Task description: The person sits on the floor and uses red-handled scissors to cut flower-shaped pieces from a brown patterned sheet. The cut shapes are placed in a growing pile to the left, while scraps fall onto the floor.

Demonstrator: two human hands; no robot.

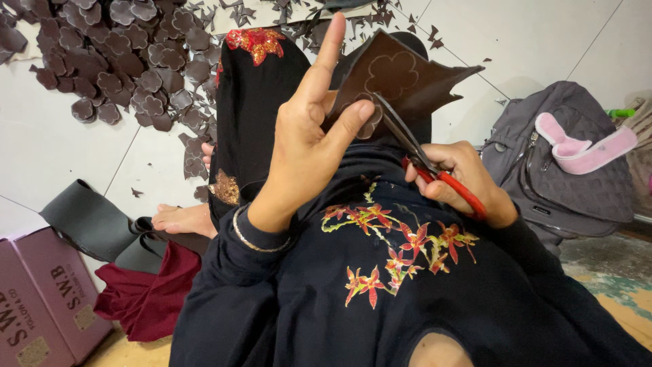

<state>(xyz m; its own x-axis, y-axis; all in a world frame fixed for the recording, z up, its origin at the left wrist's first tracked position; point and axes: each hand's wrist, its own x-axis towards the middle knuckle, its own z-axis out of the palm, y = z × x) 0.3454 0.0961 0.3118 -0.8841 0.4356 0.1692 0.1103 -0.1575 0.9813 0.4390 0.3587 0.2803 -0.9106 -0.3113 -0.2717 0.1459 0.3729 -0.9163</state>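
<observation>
1. Head view: your left hand (309,139) pinches a dark brown sheet (401,78) with a flower outline drawn on it, thumb pressed on the sheet's lower edge, index finger pointing to 12 o'clock.
2. Your right hand (462,180), at 3 o'clock of the left, grips red-handled scissors (421,156); the blades bite into the sheet.
3. At 10 o'clock, a pile of cut flower shapes (122,61) lies on the white floor tiles (61,146).

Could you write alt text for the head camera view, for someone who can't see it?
A seated person's right hand cuts a flower outline from a dark brown sheet with red-handled scissors, the left hand holding the sheet. Cut flower shapes pile on the white tiled floor.
</observation>
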